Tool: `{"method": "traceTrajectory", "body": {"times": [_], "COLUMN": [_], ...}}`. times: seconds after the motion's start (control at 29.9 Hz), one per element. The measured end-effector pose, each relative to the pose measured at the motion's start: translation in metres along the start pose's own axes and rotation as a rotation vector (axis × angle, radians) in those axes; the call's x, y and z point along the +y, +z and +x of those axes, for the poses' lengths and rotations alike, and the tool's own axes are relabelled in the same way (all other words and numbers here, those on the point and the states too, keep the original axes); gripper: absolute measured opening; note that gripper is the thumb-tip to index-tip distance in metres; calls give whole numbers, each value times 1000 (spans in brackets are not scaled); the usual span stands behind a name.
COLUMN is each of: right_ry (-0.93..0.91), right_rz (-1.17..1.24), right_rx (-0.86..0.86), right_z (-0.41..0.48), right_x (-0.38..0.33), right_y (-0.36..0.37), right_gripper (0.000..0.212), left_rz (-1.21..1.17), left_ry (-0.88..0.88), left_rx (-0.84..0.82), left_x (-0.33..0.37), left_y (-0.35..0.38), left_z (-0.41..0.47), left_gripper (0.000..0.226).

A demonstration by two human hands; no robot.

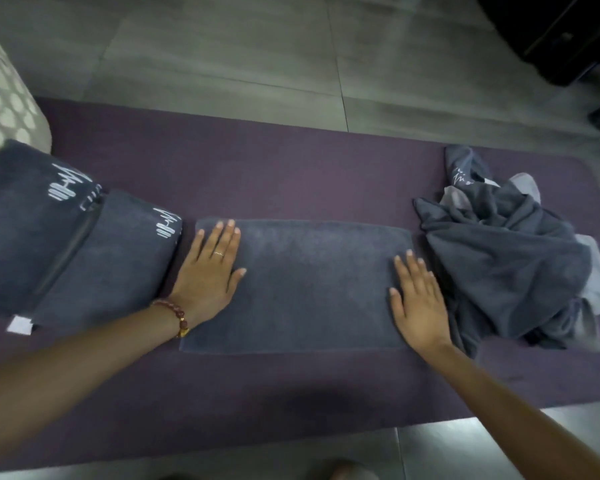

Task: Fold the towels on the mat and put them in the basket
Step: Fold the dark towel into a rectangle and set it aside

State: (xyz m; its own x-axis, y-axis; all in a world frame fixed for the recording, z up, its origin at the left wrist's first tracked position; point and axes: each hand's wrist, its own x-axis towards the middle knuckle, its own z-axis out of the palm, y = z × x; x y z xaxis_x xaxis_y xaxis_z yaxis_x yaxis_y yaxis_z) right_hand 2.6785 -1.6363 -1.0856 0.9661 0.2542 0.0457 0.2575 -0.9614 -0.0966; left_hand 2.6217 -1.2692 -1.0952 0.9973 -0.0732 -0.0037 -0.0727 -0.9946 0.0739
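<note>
**Both palms flat on the folded towel**

So the grey towel [309,285] lies as a long folded strip in the middle of the purple mat [257,174]. The left hand [208,271] lies flat on its left end and the right hand [418,299] flat on its right end. Fingers are straight on both, nothing gripped.

Two folded towels [111,258] sit just left of it, overlapping. Each has a white logo, kind of a heartbeat line over a dumbbell, and the lettering beside it is too blurry to read. A white tag [20,324] sticks out at the near corner.

The crumpled pile [506,258] on the right shows some white script, also unreadable. The basket [0,109], with round holes, stands by the mat's far left corner.
</note>
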Motion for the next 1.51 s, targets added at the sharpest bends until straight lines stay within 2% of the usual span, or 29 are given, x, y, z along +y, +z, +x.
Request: {"method": "traceTrajectory", "body": {"times": [0.03, 0.1, 0.27, 0.4, 0.5, 0.57, 0.64, 0.74, 0.8, 0.87, 0.94, 1.0, 1.07, 1.14, 1.17, 1.24, 1.31, 1.37, 1.44, 1.51], "right_ry": [-47, -9, 333, 572, 742, 800, 805, 707, 583, 401, 218, 50, -123, -350, -440, -491, -479, -461, -430, -397], "right_rz": [2, 7, 95, 229, 397, 443, 480, 596, 660, 663, 602, 573, 677, 686, 629, 528, 463, 340, 250, 285], "right_rx": [-17, -63, -42, 41, -39, -73, -28, 63, 67, 31, -34, -159, -397, -616, -639, -525, -303, -140, -118, -164], "right_z": [-14, -43, -68, -46, -29, -27, -27, -19, -10, -6, -9, -21, -37, -51, -57, -64, -65, -63, -60, -61], "right_x": [-5, -5, 0, -12, -9, -12, -21, -50, -83, -124, -165, -201, -227, -237, -235, -222, -203, -179, -154, -136], "right_y": [3, 9, 13, -3, -17, -22, -32, -58, -81, -99, -106, -95, -80, -59, -49, -35, -23, -13, -6, -1], "right_gripper": [57, 58, 74, 60, 58, 59, 49, 37, 39, 43, 48, 54, 67, 82, 84, 80, 75, 79, 87, 87], "left_rz": [4, -1, -23, -47, -36, -50, -49, -47, -244, -797, -1357, -1664, -1872, -1883, -1817, -1649, -1517, -1403, -1346, -1354], "left_ry": [53, 72, 49, 31, 32, 48, 61, 86, 103, -34, -313, -539, -652, -762, -801, -791, -707, -641, -581, -549], "left_rx": [-15, -17, -13, -30, -41, -41, -40, 32, 17, -114, -244, -316, -315, -270, -245, -151, -36, 83, 141, 148], "left_x": [6, 13, 1, -6, -7, -8, -9, -10, -7, 2, 17, 25, 25, 24, 24, 26, 28, 28, 24, 17], "left_y": [3, 8, 14, 13, 10, 10, 10, 0, -13, -33, -46, -49, -49, -48, -45, -35, -30, -32, -32, -31], "left_z": [-15, -43, -73, -81, -81, -82, -83, -76, -69, -59, -45, -31, -24, -25, -26, -28, -30, -34, -39, -44], "left_gripper": [67, 69, 65, 68, 70, 70, 71, 67, 59, 54, 52, 54, 62, 55, 43, 19, 36, 42, 45, 56]}}
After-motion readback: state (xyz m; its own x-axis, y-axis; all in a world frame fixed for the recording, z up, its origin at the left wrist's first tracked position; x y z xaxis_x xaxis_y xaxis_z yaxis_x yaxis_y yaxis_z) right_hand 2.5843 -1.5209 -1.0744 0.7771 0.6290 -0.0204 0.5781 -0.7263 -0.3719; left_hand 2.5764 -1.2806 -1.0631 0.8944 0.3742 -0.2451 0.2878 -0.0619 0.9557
